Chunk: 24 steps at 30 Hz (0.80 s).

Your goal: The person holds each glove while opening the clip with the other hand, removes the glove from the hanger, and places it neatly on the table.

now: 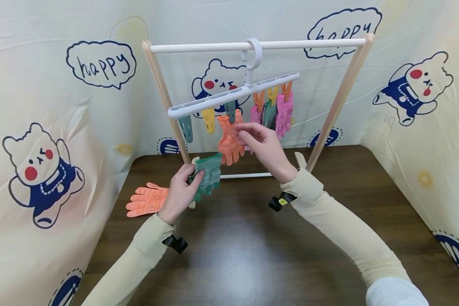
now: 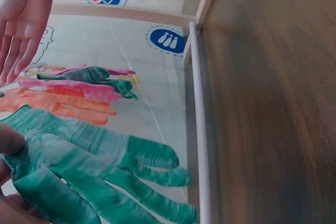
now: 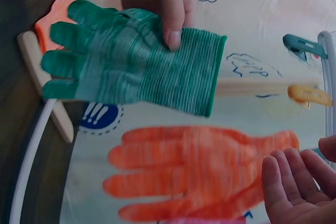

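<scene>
Left hand [image 1: 181,187] gripping green glove [image 1: 206,176]; right hand [image 1: 265,146] open by hung orange glove [image 1: 229,140]. Second orange glove [image 1: 147,200] on worktop [image 1: 252,246]: head view only.

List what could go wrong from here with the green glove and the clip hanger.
1. The left hand pinches the green glove only near its cuff, so it might slip down to the table.
2. The clip hanger hangs tilted, its gloved end higher; clipping more onto the low end could tip it further.
3. The right hand, open beside the hanging orange glove, could knock it from its clip.
</scene>
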### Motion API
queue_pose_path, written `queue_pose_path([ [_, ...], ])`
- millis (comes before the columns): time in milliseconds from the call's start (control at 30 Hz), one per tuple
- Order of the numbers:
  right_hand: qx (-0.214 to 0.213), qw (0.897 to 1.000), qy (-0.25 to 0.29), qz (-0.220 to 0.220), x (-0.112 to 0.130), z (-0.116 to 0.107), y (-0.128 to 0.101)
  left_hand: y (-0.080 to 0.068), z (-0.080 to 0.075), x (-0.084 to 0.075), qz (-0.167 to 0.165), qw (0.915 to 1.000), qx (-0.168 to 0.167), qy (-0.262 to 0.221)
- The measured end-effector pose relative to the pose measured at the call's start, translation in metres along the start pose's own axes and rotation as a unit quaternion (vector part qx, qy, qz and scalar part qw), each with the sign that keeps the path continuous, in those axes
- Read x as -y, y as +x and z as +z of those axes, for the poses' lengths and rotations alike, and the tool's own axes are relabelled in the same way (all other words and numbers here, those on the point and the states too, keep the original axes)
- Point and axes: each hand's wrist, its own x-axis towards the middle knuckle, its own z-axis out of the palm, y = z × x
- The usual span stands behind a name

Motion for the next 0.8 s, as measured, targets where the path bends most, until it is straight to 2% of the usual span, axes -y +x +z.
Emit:
queue_pose_path([
  [333,-0.009,0.999,-0.048,0.020,-0.023,-0.031,-0.017,0.003,0.007,0.010,0.008,0.9978,0.011,0.065],
  [533,-0.013,0.998,-0.049,0.047,-0.031,-0.050,-0.026,0.005,0.018,0.014,0.015,0.9955,0.003,0.093],
  [667,-0.018,0.997,-0.051,0.062,-0.035,-0.062,-0.031,0.006,0.027,0.016,0.036,0.9905,-0.003,0.133],
  [800,-0.015,0.995,-0.063,0.075,-0.039,-0.072,-0.037,0.005,0.039,0.019,0.054,0.9842,0.013,0.168],
])
